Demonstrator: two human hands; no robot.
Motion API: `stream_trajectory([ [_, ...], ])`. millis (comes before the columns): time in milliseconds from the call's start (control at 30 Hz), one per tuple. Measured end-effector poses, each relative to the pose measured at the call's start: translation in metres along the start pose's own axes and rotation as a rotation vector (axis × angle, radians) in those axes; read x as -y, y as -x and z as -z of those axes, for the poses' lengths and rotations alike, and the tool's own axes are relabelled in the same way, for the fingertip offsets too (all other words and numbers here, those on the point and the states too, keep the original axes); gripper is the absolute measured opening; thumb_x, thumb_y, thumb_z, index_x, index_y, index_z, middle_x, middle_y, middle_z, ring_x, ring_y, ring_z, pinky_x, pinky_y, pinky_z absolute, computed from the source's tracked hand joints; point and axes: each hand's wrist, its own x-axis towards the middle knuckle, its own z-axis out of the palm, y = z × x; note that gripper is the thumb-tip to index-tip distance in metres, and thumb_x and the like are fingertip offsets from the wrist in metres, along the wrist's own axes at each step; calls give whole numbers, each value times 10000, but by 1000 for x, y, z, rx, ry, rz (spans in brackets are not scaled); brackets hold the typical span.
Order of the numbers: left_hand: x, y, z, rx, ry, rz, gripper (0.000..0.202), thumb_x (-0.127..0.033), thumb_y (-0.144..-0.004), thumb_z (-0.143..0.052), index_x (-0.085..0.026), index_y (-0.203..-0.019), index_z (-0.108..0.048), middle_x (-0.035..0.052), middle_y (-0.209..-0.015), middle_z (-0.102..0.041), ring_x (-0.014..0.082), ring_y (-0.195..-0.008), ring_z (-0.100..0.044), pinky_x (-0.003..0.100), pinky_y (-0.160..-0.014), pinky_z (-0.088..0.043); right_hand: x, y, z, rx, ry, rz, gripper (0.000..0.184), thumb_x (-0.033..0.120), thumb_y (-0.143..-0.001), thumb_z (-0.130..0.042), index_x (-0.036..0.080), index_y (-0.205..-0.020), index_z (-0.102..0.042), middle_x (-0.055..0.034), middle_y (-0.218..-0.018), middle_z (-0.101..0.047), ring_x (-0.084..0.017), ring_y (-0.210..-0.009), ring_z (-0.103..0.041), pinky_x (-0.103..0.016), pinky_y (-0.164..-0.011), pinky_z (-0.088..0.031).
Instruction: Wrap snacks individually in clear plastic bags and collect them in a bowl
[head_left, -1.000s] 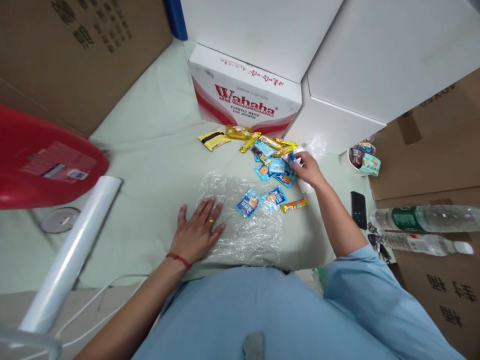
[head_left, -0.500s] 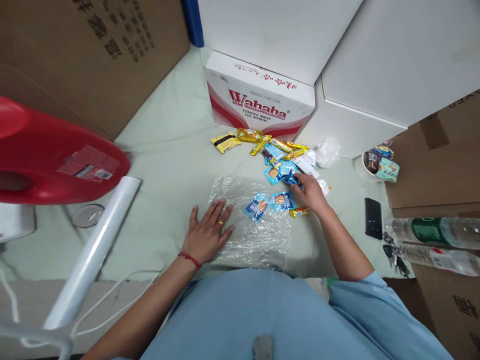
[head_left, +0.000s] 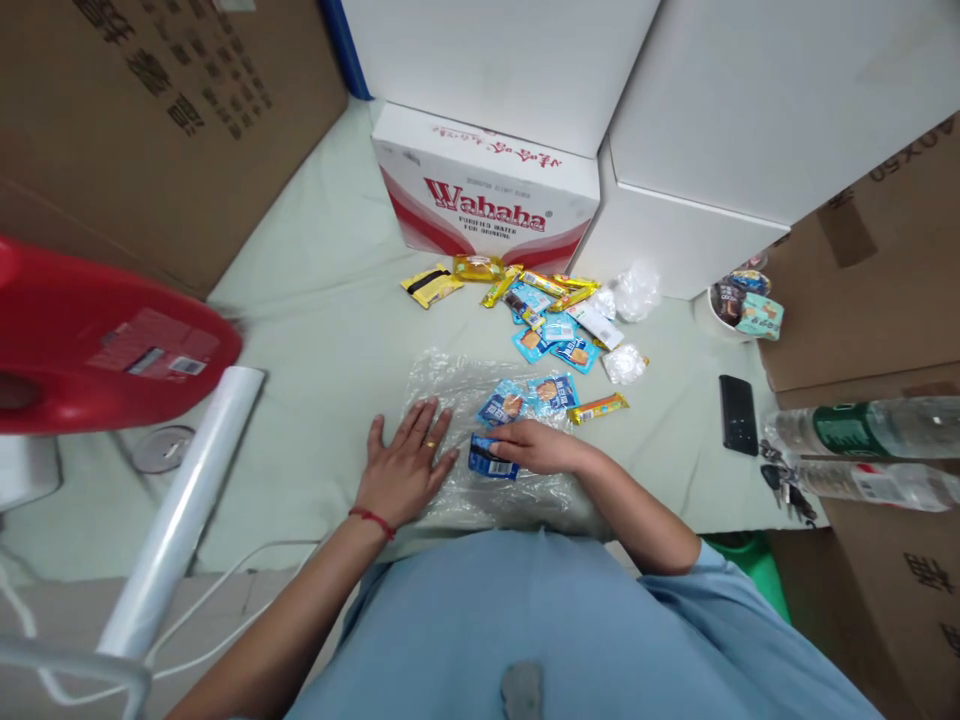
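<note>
Taking the rectangular clear plastic sheet (head_left: 540, 490) as the dial centre, with 12 o'clock pointing away from the wearer, the bare right hand (head_left: 534, 447) is reaching in from 4 o'clock. Its grip is clamping a dark blue wrapped packet with a white barcode panel (head_left: 484, 462) between thumb and fingers; the packet is positioned above the sheet's middle, and whether it is touching the sheet cannot be told. The bare left hand (head_left: 405, 462), wearing a gold-coloured ring and a red cord bracelet (head_left: 372, 520), is lying palm down at 9 o'clock, its grip spread apart and its thumb overlapping the sheet edge. Two flat light-and-dark-blue packets (head_left: 553, 393) are resting on the sheet toward 12 and 1 o'clock. A slim orange-and-yellow wrapped bar (head_left: 600, 408) is lying just beside them at 2 o'clock. Farther out at 1 o'clock, a mixed pile of blue packets and yellow bars (head_left: 576, 353) is occupying the cloth-covered, pale green worktop (head_left: 322, 350). A white-and-red cardboard carton (head_left: 487, 205) is standing behind at 12 o'clock.
</note>
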Motion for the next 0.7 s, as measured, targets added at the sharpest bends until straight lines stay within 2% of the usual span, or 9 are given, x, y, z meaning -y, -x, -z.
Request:
stream_trajectory([
  [67, 0, 0, 0, -1, -7, -2, 646, -490, -1070, -369, -305, -1679, -261, 132, -1723, -326, 317, -1585, -361, 680, -1288, -24, 3, -7, -7, 30, 159, -15, 310, 401, -1084, -522, 216, -1073, -770, -38, -983, -784, -197, -864, -695, -301, -810, -524],
  [100, -1, 0, 0, -1, -10, -1, 645, -492, -1071, -368, -305, -1679, -262, 133, -1722, -328, 316, -1584, -363, 677, -1289, -25, 5, -10, -10, 0, 256, -30, 289, 362, -1085, -528, 200, -1071, -767, -61, -995, -780, -208, -894, -696, -314, -835, -520],
  [167, -1, 0, 1, -1, -14, 1, 644, -492, -1070, -366, -305, -1678, -265, 134, -1720, -334, 317, -1582, -366, 676, -1289, -27, 7, -15, -14, -128, 452, -41, 263, 346, -1069, -569, 165, -1113, -755, -125, -1076, -761, -252, -1025, -680, -371, -936, -509],
  [233, -1, -1, 2, 0, -14, 2, 644, -492, -1068, -368, -305, -1677, -270, 134, -1718, -339, 323, -1578, -374, 681, -1286, -31, 7, -16, -20, -242, 589, 1, 314, 406, -1024, -652, 157, -1197, -737, -163, -1192, -726, -295, -1161, -626, -438, -1048, -471],
  [333, -1, -1, 2, 1, -13, 0, 642, -489, -1069, -365, -308, -1677, -268, 130, -1721, -329, 326, -1577, -374, 681, -1285, -34, 3, -10, -31, -219, 659, 85, 399, 430, -957, -745, 207, -1287, -713, -136, -1267, -707, -312, -1213, -580, -469, -1087, -455],
  [467, 0, 0, 1, 0, 4, 2, 644, -485, -1072, -353, -308, -1683, -247, 119, -1728, -314, 322, -1583, -363, 684, -1287, -29, -4, 3, -33, -174, 636, 89, 366, 353, -993, -703, 215, -1332, -700, -118, -1248, -727, -289, -1171, -598, -437, -1038, -474],
  [533, 0, 0, 1, 4, 13, 10, 642, -488, -1072, -350, -313, -1682, -251, 114, -1731, -310, 322, -1586, -357, 686, -1287, -24, -5, 3, -19, -170, 598, 116, 290, 360, -1033, -643, 213, -1267, -731, -103, -1202, -744, -261, -1146, -616, -414, -1065, -450],
  [600, 0, -1, 1, 11, 17, 17, 639, -492, -1071, -351, -317, -1678, -264, 112, -1731, -313, 322, -1587, -354, 688, -1287, -16, -4, -7, 6, -227, 587, 77, 257, 351, -1071, -564, 219, -1184, -753, -92, -1160, -747, -240, -1124, -630, -387, -1067, -440],
  [700, 0, -2, 1, 25, 17, 20, 633, -500, -1069, -349, -314, -1671, -290, 116, -1724, -331, 320, -1581, -367, 694, -1285, -13, -5, -42, 57, -494, 668, -183, 324, 318, -1095, -452, 210, -1247, -717, -118, -1248, -699, -265, -1146, -631, -372, -993, -477],
])
